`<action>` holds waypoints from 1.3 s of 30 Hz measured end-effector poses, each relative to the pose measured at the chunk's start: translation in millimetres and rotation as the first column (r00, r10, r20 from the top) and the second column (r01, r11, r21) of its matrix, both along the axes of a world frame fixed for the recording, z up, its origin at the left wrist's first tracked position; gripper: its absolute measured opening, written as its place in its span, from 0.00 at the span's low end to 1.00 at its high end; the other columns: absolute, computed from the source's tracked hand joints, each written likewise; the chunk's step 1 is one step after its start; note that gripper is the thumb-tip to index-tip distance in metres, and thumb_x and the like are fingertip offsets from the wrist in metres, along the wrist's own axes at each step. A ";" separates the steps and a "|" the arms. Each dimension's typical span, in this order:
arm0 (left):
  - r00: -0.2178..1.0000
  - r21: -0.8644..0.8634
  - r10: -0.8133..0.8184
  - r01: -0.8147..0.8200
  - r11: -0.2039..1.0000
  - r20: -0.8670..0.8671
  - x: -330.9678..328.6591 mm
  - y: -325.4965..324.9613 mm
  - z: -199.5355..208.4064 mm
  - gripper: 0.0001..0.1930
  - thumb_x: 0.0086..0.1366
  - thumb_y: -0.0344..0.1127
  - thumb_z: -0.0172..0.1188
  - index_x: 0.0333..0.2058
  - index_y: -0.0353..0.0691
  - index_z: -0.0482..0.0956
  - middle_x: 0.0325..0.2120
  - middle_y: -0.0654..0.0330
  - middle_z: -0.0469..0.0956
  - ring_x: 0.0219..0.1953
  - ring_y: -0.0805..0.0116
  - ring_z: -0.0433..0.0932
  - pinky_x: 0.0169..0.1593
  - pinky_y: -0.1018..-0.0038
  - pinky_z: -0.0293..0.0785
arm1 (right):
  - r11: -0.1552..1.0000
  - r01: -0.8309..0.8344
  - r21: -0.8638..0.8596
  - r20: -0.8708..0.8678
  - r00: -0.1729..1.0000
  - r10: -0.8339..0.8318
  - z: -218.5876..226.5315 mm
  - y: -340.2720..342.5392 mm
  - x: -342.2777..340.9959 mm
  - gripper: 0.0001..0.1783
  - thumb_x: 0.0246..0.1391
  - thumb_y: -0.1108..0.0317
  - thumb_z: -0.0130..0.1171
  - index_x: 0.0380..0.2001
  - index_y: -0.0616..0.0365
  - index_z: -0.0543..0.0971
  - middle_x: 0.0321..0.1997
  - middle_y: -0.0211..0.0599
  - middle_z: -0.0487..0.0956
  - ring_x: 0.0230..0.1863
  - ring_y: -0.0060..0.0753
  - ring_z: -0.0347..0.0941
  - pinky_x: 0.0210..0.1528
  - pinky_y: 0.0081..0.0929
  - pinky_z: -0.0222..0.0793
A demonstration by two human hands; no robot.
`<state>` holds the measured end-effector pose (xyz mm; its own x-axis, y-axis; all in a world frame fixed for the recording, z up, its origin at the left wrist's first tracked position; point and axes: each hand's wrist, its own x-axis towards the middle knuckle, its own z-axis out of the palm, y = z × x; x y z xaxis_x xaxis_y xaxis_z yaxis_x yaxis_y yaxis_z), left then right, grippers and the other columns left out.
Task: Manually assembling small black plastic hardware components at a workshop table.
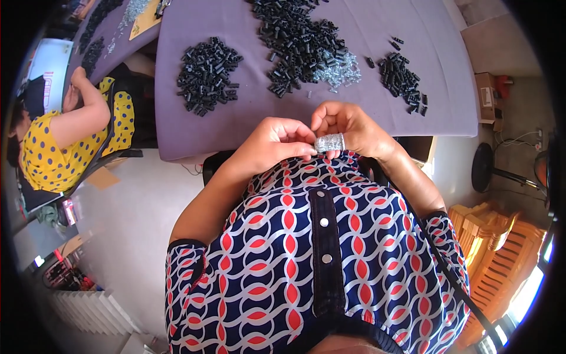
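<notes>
My left hand (282, 139) and my right hand (354, 131) meet in front of my body, just off the near edge of the purple-covered table (247, 127). Both have bent, closed fingers, their tips almost touching. Whatever is pinched between them is too small or hidden to make out. A silvery wrap (330, 143) covers what looks like my right thumb. Beyond the hands lie small black tube-like pieces: a left pile (207, 76), a large middle pile (300, 50) and a smaller right pile (401, 81). Small clear or silvery pieces (339, 69) spill beside the middle pile.
To the left, a person in a yellow dotted top (53, 150) sits at another purple table with similar pieces. A black fan (483, 167) stands on the right, near a cardboard box (486, 97). Orange wooden slatted furniture (501, 253) is at the lower right.
</notes>
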<state>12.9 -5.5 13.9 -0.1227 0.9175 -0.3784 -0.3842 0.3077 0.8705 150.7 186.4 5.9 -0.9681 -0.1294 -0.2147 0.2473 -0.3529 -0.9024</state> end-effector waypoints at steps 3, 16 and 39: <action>0.994 0.018 -0.019 0.017 1.000 0.103 -3.7 -6.0 -2.2 0.06 0.63 0.23 0.61 0.39 0.31 0.81 0.32 0.58 0.83 0.34 0.73 0.82 0.43 0.79 0.78 | 0.996 -0.030 -0.083 -0.015 0.999 0.029 -2.7 -4.7 -6.1 0.15 0.57 0.80 0.63 0.46 0.63 0.74 0.35 0.32 0.80 0.34 0.18 0.79 0.32 0.13 0.73; 0.889 0.109 0.432 -0.450 0.886 0.150 -30.7 -26.3 -32.4 0.07 0.67 0.28 0.60 0.43 0.36 0.79 0.36 0.59 0.82 0.36 0.71 0.80 0.45 0.74 0.77 | 0.034 0.385 0.922 -0.386 0.909 0.159 -7.7 -8.7 -72.0 0.13 0.45 0.77 0.60 0.38 0.57 0.80 0.34 0.42 0.76 0.32 0.52 0.78 0.35 0.42 0.76; 0.883 0.082 0.462 -0.468 0.880 0.089 -27.9 -24.8 -35.1 0.08 0.68 0.28 0.61 0.44 0.35 0.79 0.36 0.58 0.83 0.36 0.71 0.81 0.45 0.73 0.78 | 0.277 0.471 0.838 -0.518 0.846 0.128 -6.7 -6.8 -62.0 0.06 0.49 0.75 0.63 0.32 0.60 0.77 0.34 0.38 0.77 0.34 0.39 0.79 0.35 0.36 0.76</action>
